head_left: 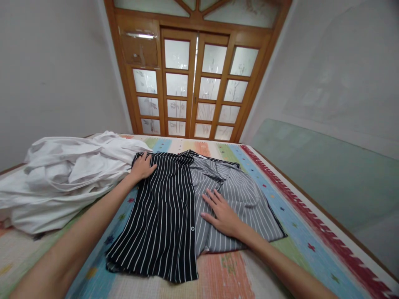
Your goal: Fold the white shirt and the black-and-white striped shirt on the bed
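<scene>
A black shirt with white stripes lies spread on the patterned bedspread. Its left front shows the dark outer side, while the right part is laid open with the grey inner side facing up. My left hand rests near the shirt's upper left corner, fingers spread. On the grey inner side, right of the button edge, lies my right hand, flat with its fingers apart. A small button shows on the front edge. Neither hand grips the cloth.
Crumpled white fabric is heaped to the left of the shirt. A greenish panel runs along the right wall. Wooden doors with glass panes stand beyond the bed's far edge.
</scene>
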`<state>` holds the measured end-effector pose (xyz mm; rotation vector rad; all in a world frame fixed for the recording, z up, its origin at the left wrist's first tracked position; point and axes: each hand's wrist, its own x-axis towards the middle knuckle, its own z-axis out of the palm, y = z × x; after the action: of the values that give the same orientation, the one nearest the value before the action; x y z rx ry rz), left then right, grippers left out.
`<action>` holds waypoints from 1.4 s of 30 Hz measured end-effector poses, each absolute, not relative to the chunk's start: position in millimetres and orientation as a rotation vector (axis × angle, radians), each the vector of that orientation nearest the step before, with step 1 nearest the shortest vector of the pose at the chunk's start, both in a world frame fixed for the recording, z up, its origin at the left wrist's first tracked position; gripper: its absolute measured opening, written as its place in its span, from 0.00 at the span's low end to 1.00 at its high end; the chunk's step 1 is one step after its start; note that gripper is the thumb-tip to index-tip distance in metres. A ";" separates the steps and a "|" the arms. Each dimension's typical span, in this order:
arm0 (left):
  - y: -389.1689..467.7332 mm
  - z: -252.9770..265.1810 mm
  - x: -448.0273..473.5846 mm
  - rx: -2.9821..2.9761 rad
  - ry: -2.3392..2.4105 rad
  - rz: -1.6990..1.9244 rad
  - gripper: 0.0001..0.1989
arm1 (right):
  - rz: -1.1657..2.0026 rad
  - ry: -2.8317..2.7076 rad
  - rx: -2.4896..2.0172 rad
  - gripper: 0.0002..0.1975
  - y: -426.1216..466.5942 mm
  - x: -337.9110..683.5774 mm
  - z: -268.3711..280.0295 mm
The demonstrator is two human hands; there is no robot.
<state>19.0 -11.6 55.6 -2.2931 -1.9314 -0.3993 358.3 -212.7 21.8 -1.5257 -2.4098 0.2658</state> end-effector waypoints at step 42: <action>-77.7 5.7 104.7 -2.690 -1.604 -0.362 0.33 | 0.287 -2.199 -1.444 0.15 -86.1 368.4 68.4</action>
<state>104.7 -77.7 5.7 -2.6896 -1.6039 -0.3625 368.4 -86.1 68.4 -1.4439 -2.1985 0.2873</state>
